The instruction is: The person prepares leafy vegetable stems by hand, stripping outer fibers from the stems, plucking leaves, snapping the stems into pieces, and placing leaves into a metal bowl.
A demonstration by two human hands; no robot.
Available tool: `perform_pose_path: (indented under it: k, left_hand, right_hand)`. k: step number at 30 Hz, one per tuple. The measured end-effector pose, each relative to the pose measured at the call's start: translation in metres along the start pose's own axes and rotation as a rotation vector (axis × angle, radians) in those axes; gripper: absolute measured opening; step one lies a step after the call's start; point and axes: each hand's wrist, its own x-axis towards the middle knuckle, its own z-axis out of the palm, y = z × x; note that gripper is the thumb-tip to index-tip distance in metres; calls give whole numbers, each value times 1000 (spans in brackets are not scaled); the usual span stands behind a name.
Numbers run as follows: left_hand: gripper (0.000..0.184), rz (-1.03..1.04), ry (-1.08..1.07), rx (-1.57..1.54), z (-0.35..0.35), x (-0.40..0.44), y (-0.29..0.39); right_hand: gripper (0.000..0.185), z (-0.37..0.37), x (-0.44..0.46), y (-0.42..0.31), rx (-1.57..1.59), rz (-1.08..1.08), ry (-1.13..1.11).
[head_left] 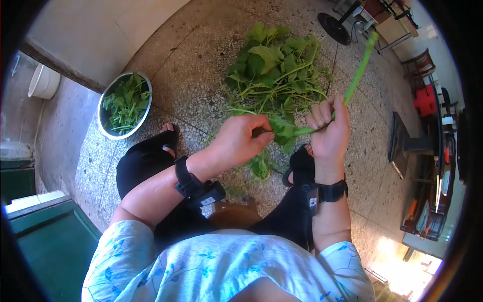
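A long green stem (359, 70) runs up to the right out of my right hand (329, 126), whose fingers are wrapped round it. My left hand (246, 138) is closed in a pinch beside a leaf (284, 132) at the stem's lower end; what lies between its fingertips is too small to make out. Beyond both hands, a large heap of leafy green vines (276, 65) is spread on the floor. To the left stands a metal basin (102, 118) holding picked leaves and stem pieces (126, 103). A small leafy piece (260, 166) lies on the floor below my hands.
The speckled floor (186, 75) surrounds my feet, one on each side. A white bucket (44, 82) is at the far left, above a green cabinet (55, 246). On the right are a black table base (402, 138), a red stool (425, 100) and a wooden chair (420, 63).
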Motion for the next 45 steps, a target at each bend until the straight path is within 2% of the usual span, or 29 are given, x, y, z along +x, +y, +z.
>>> perform_pose_path:
  k: [1, 3, 5, 8, 10, 11, 13, 14, 16, 18, 20, 23, 28, 30, 33, 38, 42, 45]
  left_hand:
    - [12, -58, -30, -25, 1, -1, 1]
    - [12, -50, -24, -9, 6, -2, 1]
    - [11, -46, -17, 7, 10, -3, -3]
    - [11, -8, -7, 4, 13, 4, -18]
    - [10, -210, 4, -155, 11, 10, -26]
    - [10, -209, 2, -154, 9, 11, -28]
    - [6, 6, 86, 10, 4, 12, -28]
    - [6, 7, 83, 9, 2, 14, -31]
    - [2, 273, 201, 193, -2, 16, -35]
    - [2, 242, 186, 211, -1, 13, -34]
    - [3, 209, 175, 229, 0, 11, -35]
    - [3, 211, 234, 279, -1, 13, -43]
    - [3, 31, 314, 249, -22, 19, -67]
    - [2, 37, 335, 284, -29, 20, -81]
    - [8, -131, 337, 367, -38, 18, -100]
    - [12, -243, 332, 515, -44, 2, -160]
    - [15, -324, 239, 604, -42, -18, -202]
    - [26, -550, -57, 710, -36, -39, -244]
  right_hand:
    - [27, -7, 2, 2, 39, 27, -16]
    - [27, -7, 2, 4, 76, 56, -30]
    - [27, 2, -2, 6, 53, -25, 56]
    - [27, 7, -6, 12, 32, -48, 69]
    - [27, 6, -5, 11, 38, -37, 68]
    - [27, 6, -4, 10, 44, -27, 67]
    - [27, 1, -2, 10, 66, -20, 81]
    - [27, -1, -1, 10, 87, -12, 94]
    - [28, -1, 1, 12, 79, -18, 119]
    - [28, -1, -1, 14, 71, -23, 144]
    - [30, -2, -4, 16, -25, -47, 21]
    - [30, -9, -3, 12, 33, -84, 15]
    - [30, -16, 2, -8, 105, -157, 39]
    - [29, -26, 6, -15, 151, -154, 29]
    - [28, -36, 8, -28, 128, -158, 76]
    - [26, -66, 9, -48, 132, -184, 118]
    - [26, -92, 8, -61, 129, -240, 176]
    - [26, -105, 7, -74, 156, -296, 214]
